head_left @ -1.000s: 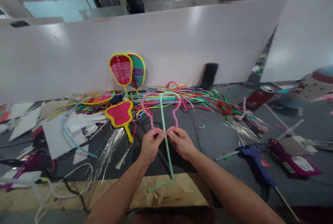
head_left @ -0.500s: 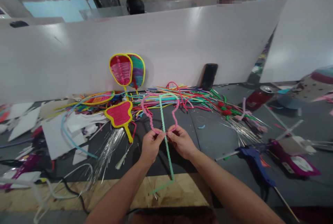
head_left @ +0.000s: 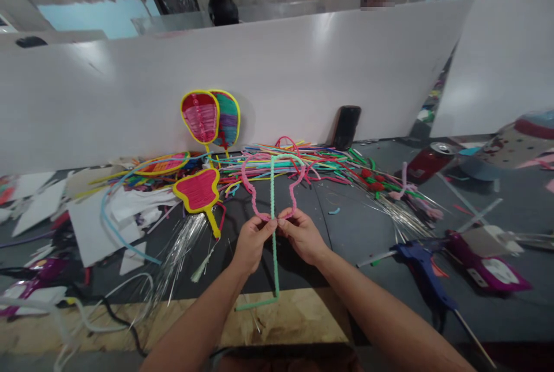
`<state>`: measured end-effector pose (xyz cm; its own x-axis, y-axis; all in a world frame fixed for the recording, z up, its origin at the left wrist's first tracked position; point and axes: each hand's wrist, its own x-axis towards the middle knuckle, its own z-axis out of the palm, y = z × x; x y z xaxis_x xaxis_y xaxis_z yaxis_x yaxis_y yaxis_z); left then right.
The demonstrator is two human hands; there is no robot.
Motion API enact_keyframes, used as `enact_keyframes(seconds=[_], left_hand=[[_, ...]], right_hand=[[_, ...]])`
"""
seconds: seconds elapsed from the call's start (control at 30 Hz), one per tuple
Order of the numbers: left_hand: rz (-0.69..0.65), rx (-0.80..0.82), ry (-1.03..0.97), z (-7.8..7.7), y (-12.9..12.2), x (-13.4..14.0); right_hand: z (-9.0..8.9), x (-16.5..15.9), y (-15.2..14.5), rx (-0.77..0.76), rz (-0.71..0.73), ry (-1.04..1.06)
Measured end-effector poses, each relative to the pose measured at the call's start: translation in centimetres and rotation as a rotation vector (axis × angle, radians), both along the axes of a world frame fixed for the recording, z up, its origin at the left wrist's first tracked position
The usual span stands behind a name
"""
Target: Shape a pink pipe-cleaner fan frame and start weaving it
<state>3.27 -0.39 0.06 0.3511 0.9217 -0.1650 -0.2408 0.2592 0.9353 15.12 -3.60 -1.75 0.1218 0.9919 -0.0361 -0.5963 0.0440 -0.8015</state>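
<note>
Between my two hands I hold up a fan-shaped frame of twisted pink pipe cleaner. A mint-green pipe cleaner runs down its middle, bends at the top along the rim, and bends left at its low end. My left hand pinches the pink bottom edge beside the green stem. My right hand pinches the same edge just right of the stem. Left of my hands lies a finished pink fan with a yellow border. The fingertips partly hide the joint of pink and green.
A heap of coloured pipe cleaners lies along the white board. Two fans and a phone lean there. To the right are a red can and a blue glue gun; silver tinsel lies left.
The pink frame has turned slightly clockwise and its top has moved right. The green stem now stands nearly upright, its low end swung left. Both hands keep their pinch.
</note>
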Motion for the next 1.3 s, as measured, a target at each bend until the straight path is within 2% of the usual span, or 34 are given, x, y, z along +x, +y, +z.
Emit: enact_keyframes(seconds=[0.2,0.37,0.57,0.63,0.7,0.77,0.83,0.9,1.1,1.3], left_hand=[[-0.037,-0.168,-0.028,0.8,-0.1,-0.2],[-0.077,-0.249,0.035,1.2,-0.5,-0.3],[-0.211,-0.254,0.089,0.9,-0.8,0.0],[-0.213,-0.247,0.094,1.0,-0.6,-0.3],[-0.272,-0.257,0.102,1.3,-0.3,-0.8],[-0.419,-0.285,0.125,1.7,0.0,-1.5],[-0.546,-0.298,0.133,2.1,0.2,-2.2],[-0.63,-0.302,0.126,2.2,0.5,-2.6],[-0.769,-0.273,0.163,2.1,0.9,-3.0],[-0.802,-0.212,0.251,2.5,1.3,-3.4]], right_hand=[[0.7,0.5,-0.1,-0.072,0.066,0.109],[1.2,1.8,0.1,-0.126,-0.051,0.139],[1.0,2.9,0.4,-0.133,-0.112,0.031],[1.2,3.8,0.5,-0.149,-0.177,0.009],[1.7,5.4,0.6,-0.147,-0.31,0.021],[2.4,7.4,0.5,-0.128,-0.449,0.036],[3.2,9.3,0.3,-0.091,-0.511,0.011],[3.9,10.6,-0.1,-0.054,-0.472,-0.034],[5.0,11.1,-1.1,-0.102,-0.107,-0.21],[4.6,11.3,-1.6,-0.137,-0.033,-0.262]])
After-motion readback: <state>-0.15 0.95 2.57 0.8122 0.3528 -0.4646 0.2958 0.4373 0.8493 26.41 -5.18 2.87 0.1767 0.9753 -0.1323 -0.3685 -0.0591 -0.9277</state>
